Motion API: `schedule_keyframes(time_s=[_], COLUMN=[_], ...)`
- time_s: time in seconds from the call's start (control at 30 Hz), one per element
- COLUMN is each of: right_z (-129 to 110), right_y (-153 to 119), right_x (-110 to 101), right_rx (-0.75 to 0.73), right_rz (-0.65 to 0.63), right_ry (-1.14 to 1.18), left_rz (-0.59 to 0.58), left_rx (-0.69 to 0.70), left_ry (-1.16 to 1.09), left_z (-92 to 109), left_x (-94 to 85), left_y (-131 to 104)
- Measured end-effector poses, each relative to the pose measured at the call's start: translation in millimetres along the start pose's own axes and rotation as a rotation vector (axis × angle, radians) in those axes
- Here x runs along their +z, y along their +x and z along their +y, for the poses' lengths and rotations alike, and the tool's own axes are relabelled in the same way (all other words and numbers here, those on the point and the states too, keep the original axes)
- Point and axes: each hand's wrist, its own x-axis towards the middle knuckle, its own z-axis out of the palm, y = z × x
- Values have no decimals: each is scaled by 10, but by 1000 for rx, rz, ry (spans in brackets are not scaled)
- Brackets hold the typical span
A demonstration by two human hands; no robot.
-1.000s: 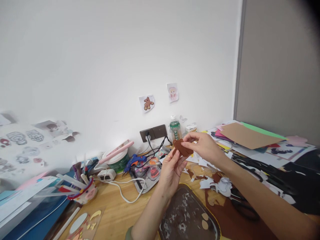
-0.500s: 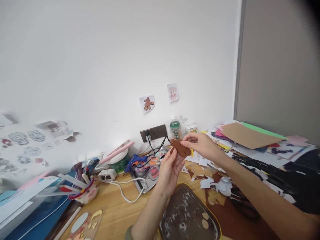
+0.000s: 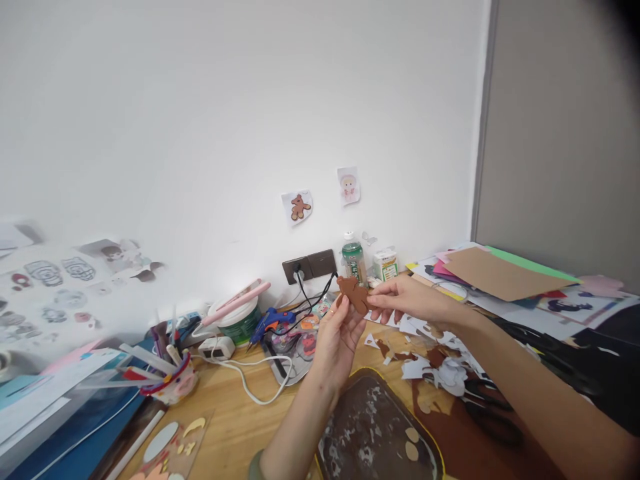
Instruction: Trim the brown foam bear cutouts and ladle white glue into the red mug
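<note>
A brown bear-shaped cutout point(image 3: 354, 295) is held up over the desk between both hands. My left hand point(image 3: 337, 340) grips its lower left side, the thumb on its front. The fingertips of my right hand point(image 3: 405, 297) pinch its right edge. Beneath my hands lies a dark tray point(image 3: 370, 427) with a yellow rim, whitish smears and several small tan ovals. On the wall, a small picture of a brown bear point(image 3: 299, 207) hangs beside a picture of a pink figure point(image 3: 349, 186).
A blue glue gun point(image 3: 270, 322), a white-green tub point(image 3: 243, 321) and a pen holder point(image 3: 173, 383) stand left. Paper scraps point(image 3: 440, 370), black scissors point(image 3: 493, 413) and stacked coloured sheets point(image 3: 505, 270) lie right. A bottle point(image 3: 353, 260) stands behind my hands.
My right hand has moved slightly down and right, from the cutout's upper part to its right edge. More of the bear shape now shows. The view has shifted slightly.
</note>
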Motion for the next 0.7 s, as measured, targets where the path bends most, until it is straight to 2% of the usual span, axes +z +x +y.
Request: schedule_keyframes(time_s=[0.2, 0.4, 0.7], right_z=[14, 25, 35], right_y=[47, 50, 66], right_x=[45, 50, 66], right_rx=[29, 15, 7], right_rz=[74, 97, 54], right_ry=[58, 90, 119], left_rz=[-3, 62, 126], left_rx=[-7, 2, 22], left_ry=[-13, 23, 171], left_z=[27, 39, 77], left_x=[11, 39, 12], left_y=[-3, 19, 28])
